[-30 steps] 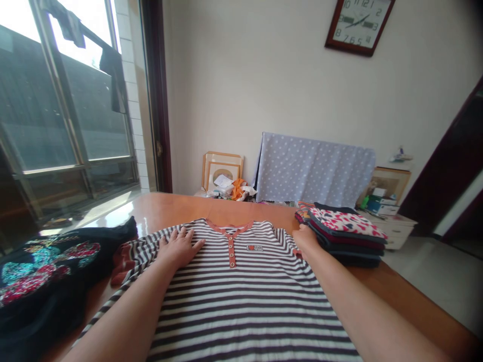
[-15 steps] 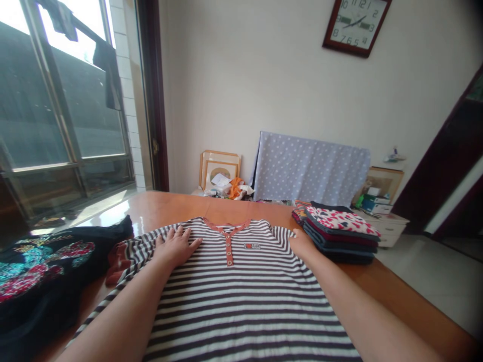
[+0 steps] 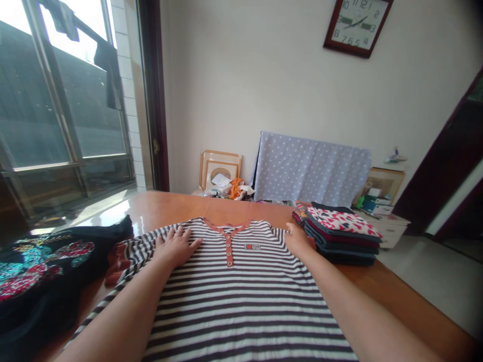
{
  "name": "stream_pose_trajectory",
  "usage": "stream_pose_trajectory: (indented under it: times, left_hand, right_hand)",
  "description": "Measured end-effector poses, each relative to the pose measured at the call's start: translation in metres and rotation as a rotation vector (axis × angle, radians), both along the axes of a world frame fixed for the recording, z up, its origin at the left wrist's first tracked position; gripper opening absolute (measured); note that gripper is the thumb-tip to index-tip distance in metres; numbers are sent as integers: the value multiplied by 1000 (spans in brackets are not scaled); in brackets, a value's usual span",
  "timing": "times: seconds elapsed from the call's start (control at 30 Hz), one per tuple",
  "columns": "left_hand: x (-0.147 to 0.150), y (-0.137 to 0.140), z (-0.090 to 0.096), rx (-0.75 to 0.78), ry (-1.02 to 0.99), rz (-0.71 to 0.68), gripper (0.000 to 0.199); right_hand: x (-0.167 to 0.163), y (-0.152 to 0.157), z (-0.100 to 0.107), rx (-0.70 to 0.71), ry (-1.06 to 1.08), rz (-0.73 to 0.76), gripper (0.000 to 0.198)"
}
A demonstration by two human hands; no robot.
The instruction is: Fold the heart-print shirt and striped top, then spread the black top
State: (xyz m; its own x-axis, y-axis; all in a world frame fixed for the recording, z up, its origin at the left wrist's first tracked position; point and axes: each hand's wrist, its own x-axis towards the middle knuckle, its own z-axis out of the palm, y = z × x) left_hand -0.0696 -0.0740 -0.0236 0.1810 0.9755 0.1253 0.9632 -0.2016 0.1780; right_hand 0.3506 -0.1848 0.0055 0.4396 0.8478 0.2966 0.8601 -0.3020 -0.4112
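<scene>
A black-and-white striped long-sleeved shirt [image 3: 241,301] with a rust-red collar and button placket lies spread front up on the table. My left hand [image 3: 177,247] rests flat on its left shoulder, fingers spread. At the right shoulder, my right hand [image 3: 299,241] is closed on the sleeve; most of its fingers are hidden. A bit of rust-red cuff shows just beyond that hand, beside the folded stack. The left sleeve lies bunched, its rust-red cuff [image 3: 117,264] near the dark garment.
A stack of folded clothes [image 3: 341,236] stands at the table's right edge. On the left lies a dark garment with sequins [image 3: 49,271]. The wooden table [image 3: 169,203] reaches toward a polka-dot cloth [image 3: 309,166] and picture frames [image 3: 221,168] by the wall.
My right hand has shifted slightly left along the sleeve, and the rust-red cuff now shows to its right. My left hand stays in place.
</scene>
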Motion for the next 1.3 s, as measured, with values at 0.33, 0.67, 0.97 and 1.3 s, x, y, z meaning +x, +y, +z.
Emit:
stream_pose_trajectory:
  times: [0.33,0.67,0.97,1.3]
  left_hand:
    - [1,-3,3,2,-13,25,93]
    - [3,-8,10,-21,3,78,96]
    - [0,-6,9,-29,-9,82,99]
    - [1,-8,7,-5,-23,79,97]
  right_hand:
    - [-1,8,-26,-307,-84,31,57]
    - [-11,12,-25,-332,-138,-85,65]
    - [-29,24,-28,-413,-109,100,73]
    - [-69,15,-23,-320,-116,245,70]
